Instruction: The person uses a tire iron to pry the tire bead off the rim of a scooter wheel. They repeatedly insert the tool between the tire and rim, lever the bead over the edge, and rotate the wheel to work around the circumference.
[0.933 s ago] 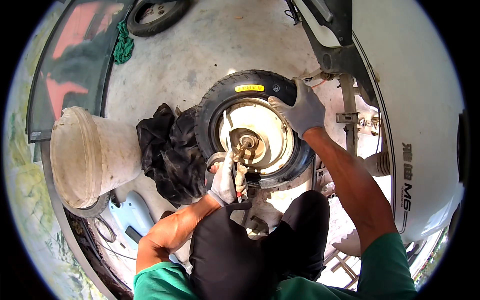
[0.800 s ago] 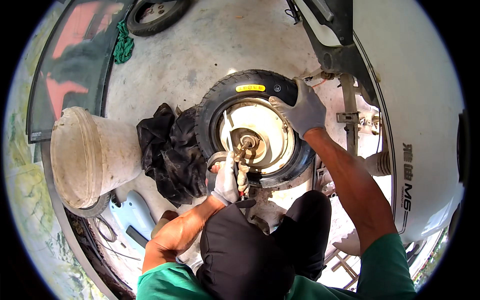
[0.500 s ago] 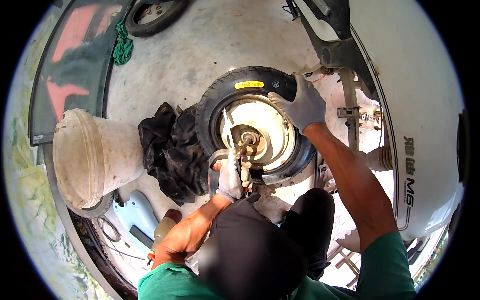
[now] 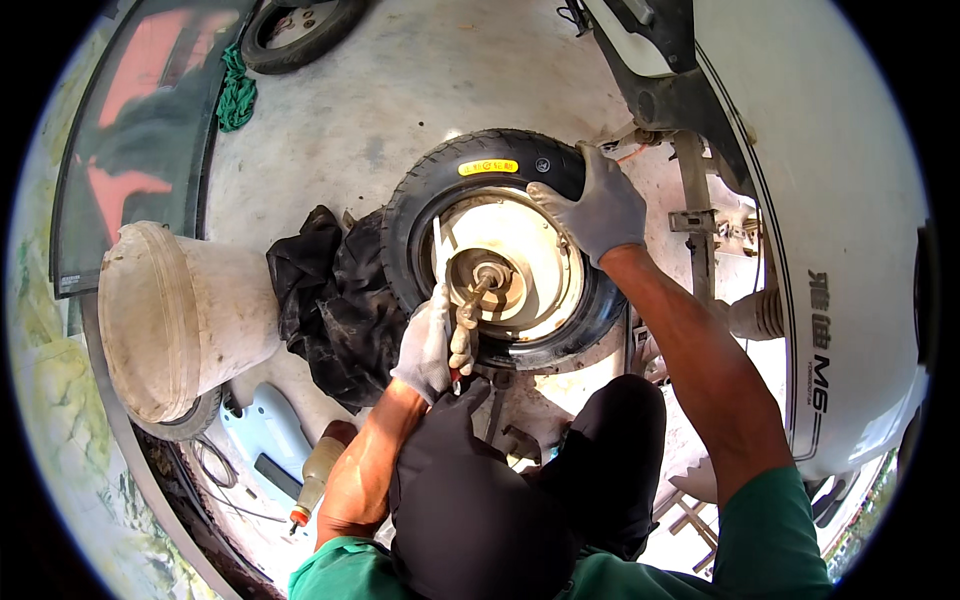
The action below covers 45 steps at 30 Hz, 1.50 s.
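Observation:
A black tyre (image 4: 420, 190) with a yellow label sits on a cream wheel hub (image 4: 545, 240), and a metal axle (image 4: 487, 279) sticks up from its middle. My right hand (image 4: 605, 205), in a grey glove, grips the tyre's upper right, thumb on the sidewall and fingers over the tread. At the lower left of the hub, my gloved left hand (image 4: 428, 345) is closed round a slim pale bar-like tool (image 4: 438, 245). The bar lies over the hub near the rim; a bit of red shows below the fingers. Its grip is mostly hidden.
Black cloth (image 4: 335, 310) lies left of the wheel, beside a dirty white bucket (image 4: 215, 310). A bottle (image 4: 318, 470) and a light blue panel (image 4: 268, 430) are lower left. Another tyre (image 4: 300, 40) lies at the far side. A white vehicle body (image 4: 840, 250) stands on the right.
My left hand has shifted slightly left and up with the pale tool, which now stands more upright along the hub's left side. My right hand keeps its hold on the tyre.

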Tool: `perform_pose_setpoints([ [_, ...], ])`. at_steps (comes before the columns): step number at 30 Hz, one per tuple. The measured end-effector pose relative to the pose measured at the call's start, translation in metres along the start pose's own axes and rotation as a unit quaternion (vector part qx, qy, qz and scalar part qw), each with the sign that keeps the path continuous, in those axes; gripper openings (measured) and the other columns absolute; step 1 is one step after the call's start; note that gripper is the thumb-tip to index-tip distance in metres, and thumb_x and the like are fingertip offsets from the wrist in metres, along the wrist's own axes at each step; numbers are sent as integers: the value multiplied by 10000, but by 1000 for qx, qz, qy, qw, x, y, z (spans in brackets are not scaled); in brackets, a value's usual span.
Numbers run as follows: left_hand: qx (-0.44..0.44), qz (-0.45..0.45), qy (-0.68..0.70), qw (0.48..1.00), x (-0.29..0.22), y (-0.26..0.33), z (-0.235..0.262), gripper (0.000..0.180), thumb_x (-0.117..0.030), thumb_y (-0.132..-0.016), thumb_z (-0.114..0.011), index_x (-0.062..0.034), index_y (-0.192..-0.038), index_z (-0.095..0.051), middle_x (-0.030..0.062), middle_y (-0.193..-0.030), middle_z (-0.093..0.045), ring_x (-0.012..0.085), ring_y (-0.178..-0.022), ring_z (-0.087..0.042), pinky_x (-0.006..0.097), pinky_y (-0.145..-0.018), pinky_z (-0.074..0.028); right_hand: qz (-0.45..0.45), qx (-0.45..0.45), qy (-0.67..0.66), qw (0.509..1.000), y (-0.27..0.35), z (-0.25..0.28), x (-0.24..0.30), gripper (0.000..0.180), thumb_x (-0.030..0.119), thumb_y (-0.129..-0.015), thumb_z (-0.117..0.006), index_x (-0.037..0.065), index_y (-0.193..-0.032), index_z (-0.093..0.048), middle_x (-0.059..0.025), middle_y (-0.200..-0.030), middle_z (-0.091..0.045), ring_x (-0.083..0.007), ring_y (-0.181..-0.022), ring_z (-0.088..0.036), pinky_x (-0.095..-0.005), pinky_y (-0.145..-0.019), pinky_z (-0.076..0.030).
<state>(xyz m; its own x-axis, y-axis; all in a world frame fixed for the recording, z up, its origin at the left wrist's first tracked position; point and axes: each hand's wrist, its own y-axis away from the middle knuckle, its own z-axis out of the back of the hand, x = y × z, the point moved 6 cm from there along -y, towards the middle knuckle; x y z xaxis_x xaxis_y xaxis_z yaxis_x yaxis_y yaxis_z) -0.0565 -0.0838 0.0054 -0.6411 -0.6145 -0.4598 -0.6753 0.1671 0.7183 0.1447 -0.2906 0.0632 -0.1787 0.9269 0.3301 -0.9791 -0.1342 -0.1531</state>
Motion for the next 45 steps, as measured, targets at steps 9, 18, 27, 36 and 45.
perform_pose_setpoints([
  [9,-74,154,-140,975,-74,33,23,543,-471,-1139,-400,-15,-969,-642,12,-591,-534,110,-348,-374,302,-340,-382,-9,23,6,1000,-2,0,5,973,699,-778,-797,25,-1433,-543,-242,-1242,-670,-403,-1137,-676,-485,-962,-547],
  [18,-71,198,-315,925,-124,29,29,477,-361,-1133,-463,47,-1015,-680,71,-620,-609,118,-351,-422,331,-332,-451,-18,33,7,999,-4,3,9,977,693,-776,-799,13,-1433,-554,-260,-1204,-677,-409,-1097,-689,-489,-928,-554],
  [27,-79,227,-439,866,-156,27,19,481,-363,-1125,-504,51,-1003,-718,99,-665,-661,97,-372,-414,305,-359,-421,-27,40,6,999,-2,4,6,982,699,-789,-786,-2,-1437,-557,-253,-1257,-671,-395,-1136,-685,-475,-959,-550],
  [36,-65,233,-526,815,-187,26,12,445,-327,-1125,-502,32,-1008,-738,90,-605,-650,110,-389,-467,295,-374,-437,-15,24,-8,1000,0,2,4,979,704,-789,-780,-4,-1430,-561,-255,-1265,-665,-390,-1133,-688,-479,-944,-561],
  [45,-41,169,-802,571,-269,-38,-50,296,-289,-971,-698,5,-951,-730,105,-668,-688,133,-437,-543,322,-411,-462,-43,-1,8,999,13,1,-30,961,720,-798,-755,4,-1409,-558,-269,-1212,-668,-412,-1052,-705,-497,-882,-585],
])
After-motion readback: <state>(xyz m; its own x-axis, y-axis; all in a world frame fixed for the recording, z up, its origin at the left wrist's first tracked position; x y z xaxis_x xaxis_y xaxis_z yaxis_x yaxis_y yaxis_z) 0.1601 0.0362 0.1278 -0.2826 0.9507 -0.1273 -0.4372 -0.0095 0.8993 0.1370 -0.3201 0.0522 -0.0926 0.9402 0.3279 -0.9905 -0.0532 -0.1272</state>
